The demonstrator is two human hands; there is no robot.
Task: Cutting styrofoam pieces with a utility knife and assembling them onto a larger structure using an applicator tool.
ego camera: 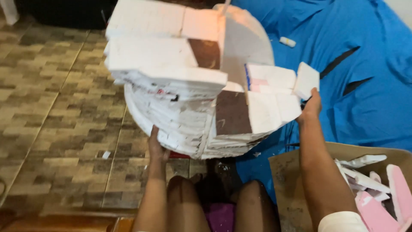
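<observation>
A tiled floor [51,111] bears a blue cloth [365,86] and a cardboard box [285,180].

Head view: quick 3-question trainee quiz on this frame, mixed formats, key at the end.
1. True or false: the left hand rests against the lower edge of the big layered white foam structure.
2. What does the right hand touch? A) small white foam block B) pink foam strip C) blue cloth
3. Fill in: the brown cardboard box at lower right holds white and ____ foam offcuts.

Key: 1 true; 2 A, the small white foam block at the structure's right side; 3 pink.
</observation>
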